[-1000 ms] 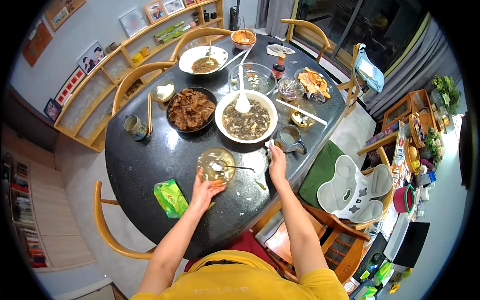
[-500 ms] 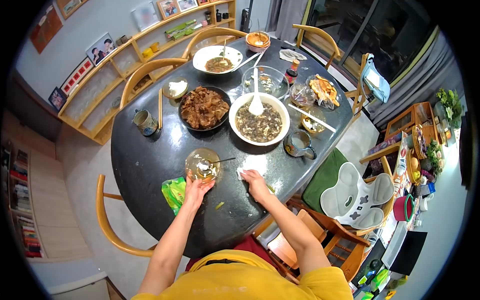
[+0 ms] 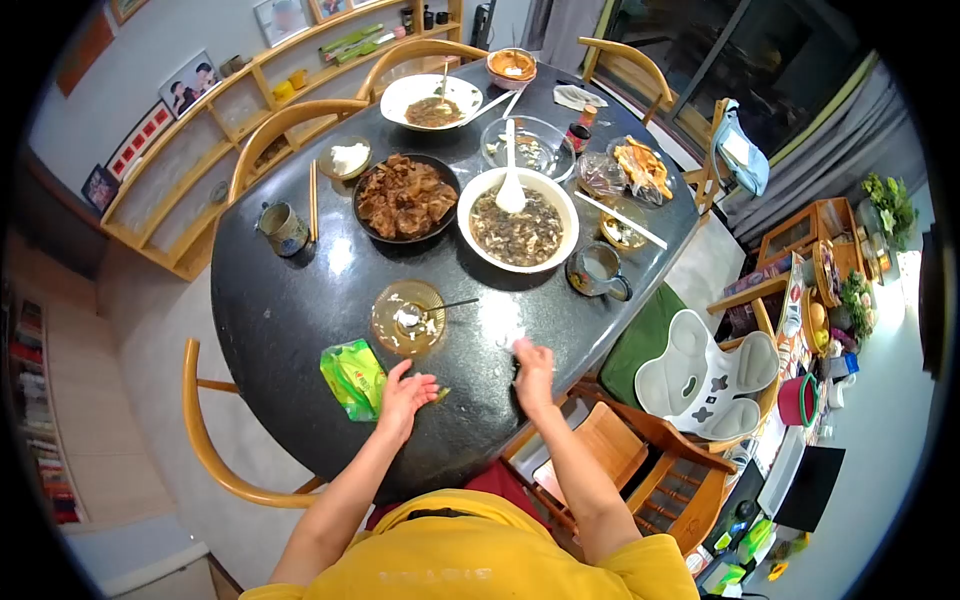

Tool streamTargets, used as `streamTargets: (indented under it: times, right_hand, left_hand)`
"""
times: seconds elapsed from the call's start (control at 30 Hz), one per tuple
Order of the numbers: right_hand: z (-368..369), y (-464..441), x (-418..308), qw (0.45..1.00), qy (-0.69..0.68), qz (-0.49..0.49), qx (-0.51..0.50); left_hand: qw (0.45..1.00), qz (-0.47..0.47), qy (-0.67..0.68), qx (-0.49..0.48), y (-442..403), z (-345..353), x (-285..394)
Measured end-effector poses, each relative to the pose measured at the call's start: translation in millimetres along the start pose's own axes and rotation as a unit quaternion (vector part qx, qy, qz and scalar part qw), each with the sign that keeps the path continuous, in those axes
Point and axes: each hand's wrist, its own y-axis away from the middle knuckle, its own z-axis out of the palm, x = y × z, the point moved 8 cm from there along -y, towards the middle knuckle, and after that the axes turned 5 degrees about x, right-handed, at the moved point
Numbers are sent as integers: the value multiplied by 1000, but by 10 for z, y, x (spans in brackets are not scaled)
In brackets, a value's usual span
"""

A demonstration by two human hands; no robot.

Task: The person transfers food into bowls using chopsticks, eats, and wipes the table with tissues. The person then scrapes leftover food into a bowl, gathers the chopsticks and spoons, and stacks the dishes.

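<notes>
My left hand (image 3: 406,396) is over the near part of the table, palm turned inward and fingers spread, holding nothing. A small green food scrap (image 3: 441,396) lies at its fingertips, and a green tissue pack (image 3: 352,380) is just left of it. Beyond it stands an amber glass bowl (image 3: 409,345) with rice remnants and a dark-handled spoon (image 3: 452,304). My right hand (image 3: 534,374) rests near the right edge with curled fingers; a white tissue (image 3: 518,338) is at its fingertips, little of it showing against the glare.
On the black table (image 3: 290,330) stand a large soup bowl (image 3: 468,243) with a white ladle, a dark plate of browned food (image 3: 405,200), a mug (image 3: 283,228) and a glass cup (image 3: 597,270). Wooden chairs surround it; a grey-white seat cushion (image 3: 690,380) is at the right.
My left hand has let go of the amber bowl and drawn back towards me, opening. The right hand has moved slightly right and turned on its side.
</notes>
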Motion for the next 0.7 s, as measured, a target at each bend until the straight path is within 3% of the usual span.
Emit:
streamTargets:
  times: [0.03, 0.1, 0.17, 0.2, 0.23, 0.3, 0.37, 0.43, 0.5, 0.57, 0.7]
  right_hand:
    - [31, 9, -107, 999, -32, 2, -30]
    - [39, 12, 178, 987, -39, 148, -58]
    - [-251, -181, 492, 976, -19, 215, -30]
    - [-367, -204, 716, 976, -45, 209, 34]
    - [-484, -213, 886, 970, -12, 241, 7]
    - [-669, -106, 904, 981, 73, 181, 10]
    - [-642, 231, 749, 977, -2, 202, 71]
    - [-513, 522, 463, 983, 80, 137, 92]
    - [-398, 677, 169, 966, 42, 242, 76]
    - [-176, 767, -187, 985, 51, 160, 50]
    - [-41, 648, -361, 978, -28, 208, 18]
  left_hand:
    - [1000, 10, -6, -28, 40, 48, 9]
    - [999, 8, -22, -33, 70, 72, -6]
    - [998, 7, -47, -44, 77, 66, -49]
    - [998, 15, -49, -46, 111, 82, -33]
    - [998, 12, -52, -45, 127, 78, -53]
    - [996, 25, -40, -72, 152, 141, -68]
    - [996, 23, -47, -73, 201, 220, -46]
    - [996, 19, -53, -69, 252, 221, -87]
    - [996, 29, -43, -76, 266, 214, -104]
    - [996, 29, -47, -71, 310, 198, -108]
    - [996, 43, -51, -60, 385, 151, -56]
